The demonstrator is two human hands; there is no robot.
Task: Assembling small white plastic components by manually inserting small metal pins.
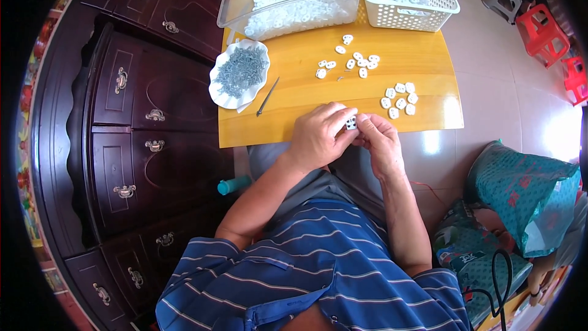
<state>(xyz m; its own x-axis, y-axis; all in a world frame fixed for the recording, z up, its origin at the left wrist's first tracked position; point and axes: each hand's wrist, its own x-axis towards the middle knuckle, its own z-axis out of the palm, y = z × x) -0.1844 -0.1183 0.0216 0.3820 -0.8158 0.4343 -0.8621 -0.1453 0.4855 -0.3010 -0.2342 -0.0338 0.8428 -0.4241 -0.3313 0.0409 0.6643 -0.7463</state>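
Observation:
Between the fingertips of my left hand (320,136) and my right hand (380,140) is a small white plastic piece with dark holes (351,122), at the near edge of the yellow wooden table (300,110). Both hands are closed on it; fingers hide part of it. Similar white two-holed pieces (362,73) lie scattered mid-table, and a group of squarish white pieces (401,103) rests to the right. On the left stands a scalloped white dish (215,97) heaped with small grey metal pins or screws (240,72). Beside it lies a thin dark pointed tool (268,97).
At the table's far side stand a clear plastic tub (294,17) and a white perforated basket (410,19), both full of small white pieces. Dark drawers (165,165) line the left. Right are red stools (542,34), teal bags (520,190) and a black cable (507,270).

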